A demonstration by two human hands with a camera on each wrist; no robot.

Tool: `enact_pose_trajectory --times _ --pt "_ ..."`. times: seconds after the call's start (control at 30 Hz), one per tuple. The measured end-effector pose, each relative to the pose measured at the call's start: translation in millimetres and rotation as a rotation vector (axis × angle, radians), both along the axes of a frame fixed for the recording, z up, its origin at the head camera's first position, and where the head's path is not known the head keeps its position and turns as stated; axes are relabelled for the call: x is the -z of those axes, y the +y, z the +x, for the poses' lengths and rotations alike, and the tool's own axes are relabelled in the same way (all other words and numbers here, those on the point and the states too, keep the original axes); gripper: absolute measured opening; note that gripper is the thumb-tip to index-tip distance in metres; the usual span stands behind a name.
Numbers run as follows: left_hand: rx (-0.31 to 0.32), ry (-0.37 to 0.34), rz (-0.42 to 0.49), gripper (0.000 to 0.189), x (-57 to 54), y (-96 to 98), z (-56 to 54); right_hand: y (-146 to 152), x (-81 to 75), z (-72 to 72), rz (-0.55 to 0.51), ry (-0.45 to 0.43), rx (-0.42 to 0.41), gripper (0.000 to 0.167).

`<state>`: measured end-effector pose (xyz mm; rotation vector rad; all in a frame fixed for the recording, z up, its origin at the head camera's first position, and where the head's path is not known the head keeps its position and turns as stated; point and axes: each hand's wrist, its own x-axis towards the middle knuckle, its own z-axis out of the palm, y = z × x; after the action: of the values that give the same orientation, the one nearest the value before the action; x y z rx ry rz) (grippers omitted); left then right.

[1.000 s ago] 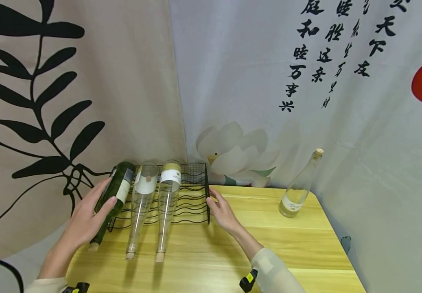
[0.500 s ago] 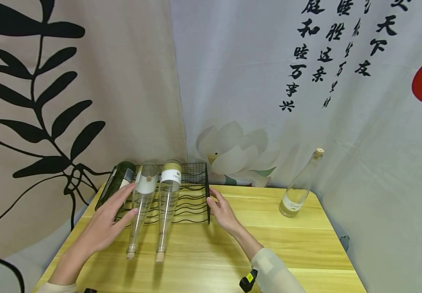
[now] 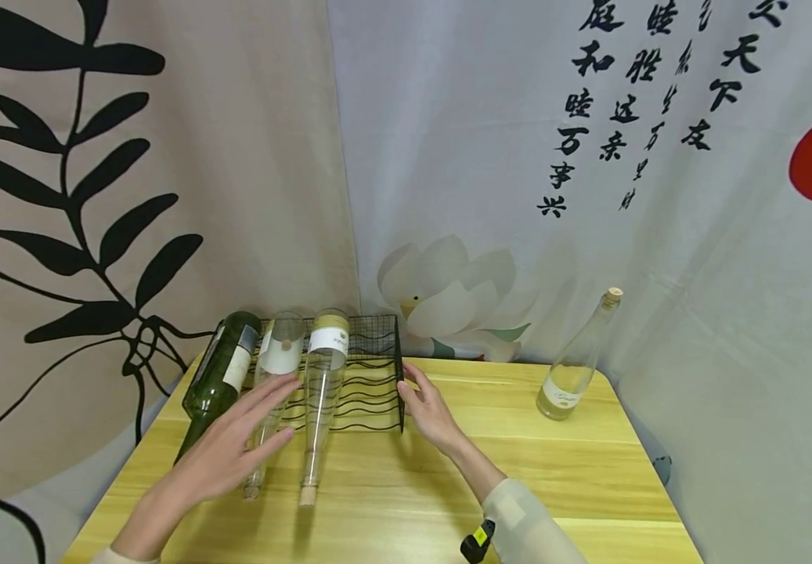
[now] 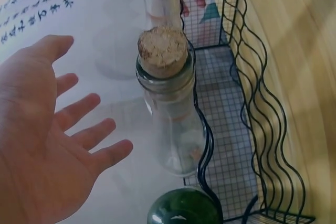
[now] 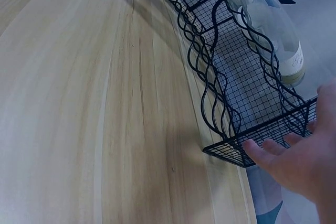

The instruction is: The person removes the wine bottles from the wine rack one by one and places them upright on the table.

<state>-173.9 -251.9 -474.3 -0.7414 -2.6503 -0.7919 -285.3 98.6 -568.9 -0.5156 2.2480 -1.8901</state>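
A black wire rack [image 3: 399, 368] with wavy bars stands at the back of the table. A green bottle [image 3: 217, 372] lies tilted across its left end, neck toward the front. Two corked clear bottles lie beside it: a middle one [image 3: 281, 352] and a right one [image 3: 326, 368] with a white label. My left hand [image 3: 218, 454] hovers with fingers extended over the middle bottle, hiding part of it and the green bottle's neck. The left wrist view shows this hand [image 4: 58, 129] apart from the cork [image 4: 163, 51]. My right hand [image 3: 434, 411] rests its fingers against the rack's right end.
Another corked clear bottle [image 3: 566, 380] stands upright at the right of the wooden table [image 3: 504, 446]. A printed cloth [image 3: 462, 180] hangs right behind the table and rack. The rack's right part shows bare bars.
My left hand has let go of the green bottle, which stays on the rack, and has moved right and toward the front. My right hand stays at the rack's end.
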Motion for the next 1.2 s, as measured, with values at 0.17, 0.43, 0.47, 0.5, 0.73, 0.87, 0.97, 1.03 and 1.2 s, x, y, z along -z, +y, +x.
enact_pose_trajectory --times 0.17,0.43,0.47,0.5,0.73,0.87,0.97,1.03,1.2 --pt "0.023 0.024 -0.042 0.063 -0.3 6.6 3.1 -0.1 0.6 -0.3 0.001 -0.001 0.001 0.063" --pt "0.071 0.211 -0.153 0.067 0.3 16.7 8.2 -0.2 -0.1 -1.1 0.008 0.006 0.019 0.064" --pt "0.079 0.225 -0.166 0.067 0.7 18.0 8.5 -0.2 0.3 -1.3 0.008 0.005 0.02 0.063" --pt "0.085 0.234 -0.18 0.067 0.9 19.1 8.9 -0.3 0.4 -1.2 0.008 0.005 0.02 0.062" --pt "0.14 0.251 -0.246 0.072 5.7 23.7 9.3 0.2 1.2 -0.9 0.003 -0.009 0.015 0.063" --pt "0.186 0.29 -0.269 0.07 11.5 26.8 9.9 0.3 0.9 0.5 -0.002 -0.01 0.004 0.064" --pt "0.203 0.297 -0.283 0.066 14.9 29.2 11.5 -0.1 0.4 1.3 -0.007 -0.013 0.003 0.066" --pt "0.205 0.297 -0.296 0.066 16.5 30.5 12.3 -0.3 0.2 1.7 -0.007 -0.005 0.003 0.067" --pt "0.232 0.3 -0.337 0.074 19.9 32.0 12.3 -0.3 0.5 1.7 -0.008 -0.002 0.004 0.068"
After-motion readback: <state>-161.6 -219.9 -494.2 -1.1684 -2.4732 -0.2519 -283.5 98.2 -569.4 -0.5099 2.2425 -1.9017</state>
